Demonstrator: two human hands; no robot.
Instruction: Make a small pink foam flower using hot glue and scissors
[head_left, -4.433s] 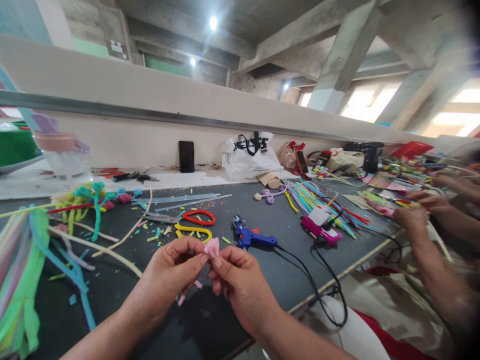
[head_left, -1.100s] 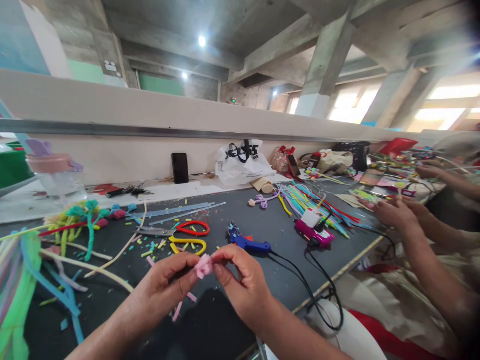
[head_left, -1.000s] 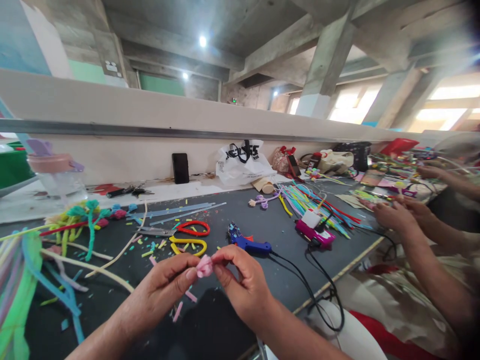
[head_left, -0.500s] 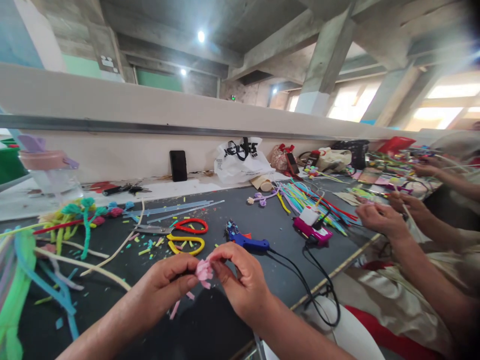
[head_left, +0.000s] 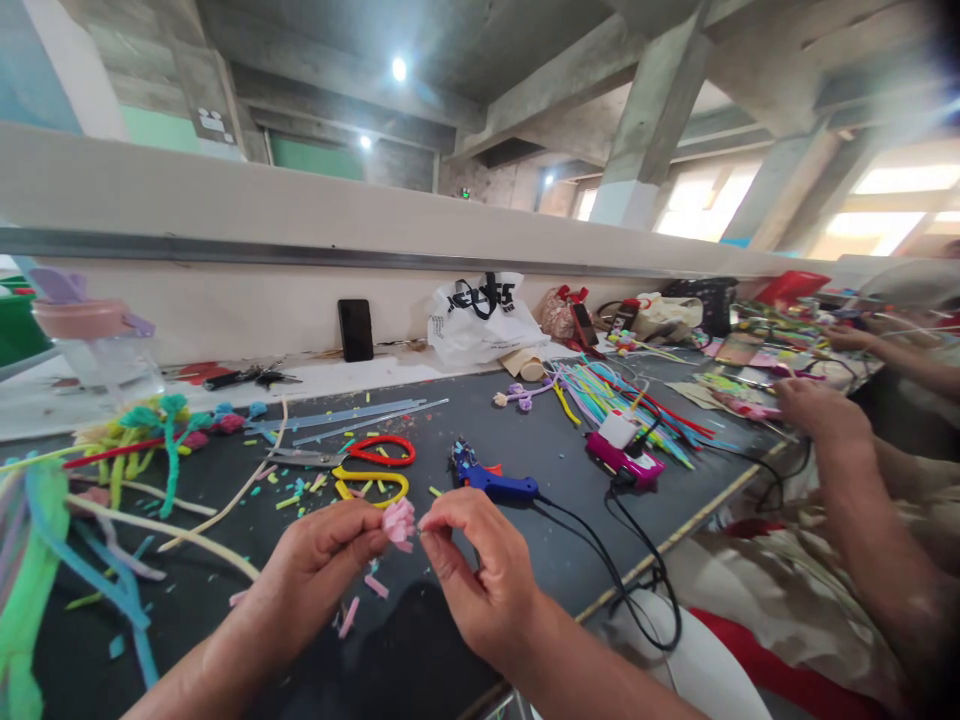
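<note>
Between the thumb and index finger of my left hand (head_left: 326, 555) is a small pink fuzzy flower (head_left: 399, 522), seemingly of pipe cleaner. My right hand (head_left: 480, 565) is just to its right, apart from it, thumb and index tips pinched close together; anything between them is too small to make out. Several cut pink bits (head_left: 349, 617) lie on the dark table (head_left: 420, 660) below. Beyond my hands rest scissors (head_left: 382, 450) with one red and one yellow handle loop, and a blue glue gun (head_left: 495, 483) with a black cord.
Colourful pipe cleaners (head_left: 142, 570) fill the left side, near a bottle (head_left: 97, 340). Further right are a magenta power block (head_left: 624, 465) and a bundle of pipe cleaners (head_left: 622, 400). A phone (head_left: 355, 330) leans on the back wall. A co-worker's arm (head_left: 840, 470) reaches in from the right.
My right fingers have come off the pink flower, leaving a gap. My left hand has shifted slightly left and up with it. The co-worker's hands have moved right.
</note>
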